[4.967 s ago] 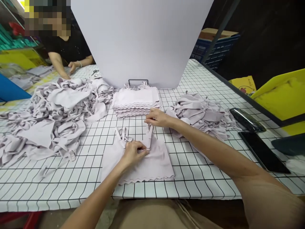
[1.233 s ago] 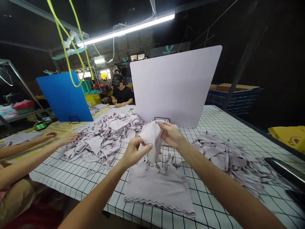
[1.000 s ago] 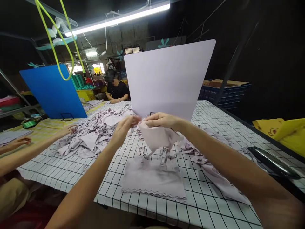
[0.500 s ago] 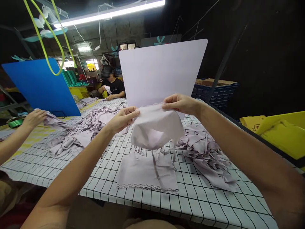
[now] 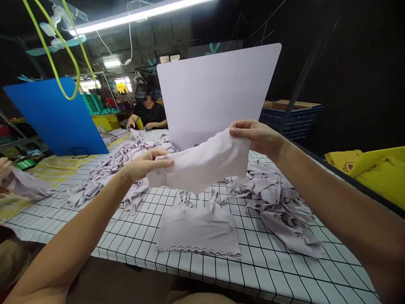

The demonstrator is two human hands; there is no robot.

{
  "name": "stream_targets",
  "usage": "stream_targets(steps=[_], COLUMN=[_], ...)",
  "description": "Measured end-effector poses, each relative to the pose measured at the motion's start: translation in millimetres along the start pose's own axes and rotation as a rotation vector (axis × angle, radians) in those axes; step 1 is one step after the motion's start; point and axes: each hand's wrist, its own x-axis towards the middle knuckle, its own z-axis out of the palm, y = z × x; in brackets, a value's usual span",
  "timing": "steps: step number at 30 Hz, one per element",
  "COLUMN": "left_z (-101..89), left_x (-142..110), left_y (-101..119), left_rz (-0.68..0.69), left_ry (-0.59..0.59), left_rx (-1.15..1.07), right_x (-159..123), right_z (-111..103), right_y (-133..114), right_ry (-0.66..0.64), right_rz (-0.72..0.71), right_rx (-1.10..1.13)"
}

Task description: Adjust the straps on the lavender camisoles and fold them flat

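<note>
A pale lilac camisole-like garment (image 5: 202,162) is stretched in the air between my two hands. My left hand (image 5: 148,162) pinches its left end between thumb and fingers. Higher up, my right hand (image 5: 253,133) grips the upper right corner. Right below lies a flat stack of camisoles (image 5: 198,232) with wavy hems toward me and thin straps at the far side. To its right is a loose heap of lilac garments (image 5: 278,202). Another tangled pile of garments (image 5: 117,164) spreads beyond my left forearm.
A white board (image 5: 215,93) stands upright at the table's far side, a blue board (image 5: 57,118) at left. A co-worker's hand (image 5: 5,169) holds cloth at the left edge. Another person (image 5: 148,109) sits across. Blue crates (image 5: 291,116) stand behind right.
The garment has been pulled wider and tilted, its right end higher; my hands have moved apart. The co-worker's hand at left has drawn back toward the edge with cloth.
</note>
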Motion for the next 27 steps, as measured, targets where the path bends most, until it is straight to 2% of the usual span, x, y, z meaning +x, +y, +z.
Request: stream_targets(steps=[2, 4, 6, 8, 11, 14, 17, 20, 22, 25, 27], left_z=[7.0, 11.3, 12.7, 12.9, 16.8, 29.7, 47.2, 55.0, 49.2, 26.0, 6.0], left_x=[1, 1, -2, -5, -9, -7, -6, -7, -7, -4, 2], left_y=[-3, -8, -11, -13, -12, -12, -15, -17, -16, -13, -10], left_rz=[0.036, 0.107, 0.111, 0.02, -0.138, -0.108, -0.102, -0.113, -0.03, 0.12, 0.151], left_ry=[-0.002, 0.014, 0.024, -0.007, -0.14, -0.245, -0.258, -0.146, -0.013, 0.145, 0.203], left_rx=[-0.075, -0.241, -0.338, -0.277, -0.059, -0.016, -0.092, -0.159, -0.22, -0.254, -0.194], right_x=[0, 0, -1, -2, -3, -4, -4, -4, -5, -5, -3], right_z=[6, 8, 5, 0, -5, -1, 6, 5, -3, -23, -35], right_y=[0, 1, 3, 4, 5, 4, 2, 2, 4, 13, 20], right_ry=[-0.035, -0.066, -0.098, -0.139, -0.187, -0.163, -0.123, -0.127, -0.163, -0.213, -0.2], right_rz=[-0.002, -0.004, 0.008, 0.034, 0.048, 0.029, 0.034, 0.061, 0.103, 0.141, 0.104], right_rx=[-0.021, -0.05, -0.089, -0.143, -0.21, -0.2, -0.17, -0.183, -0.223, -0.269, -0.254])
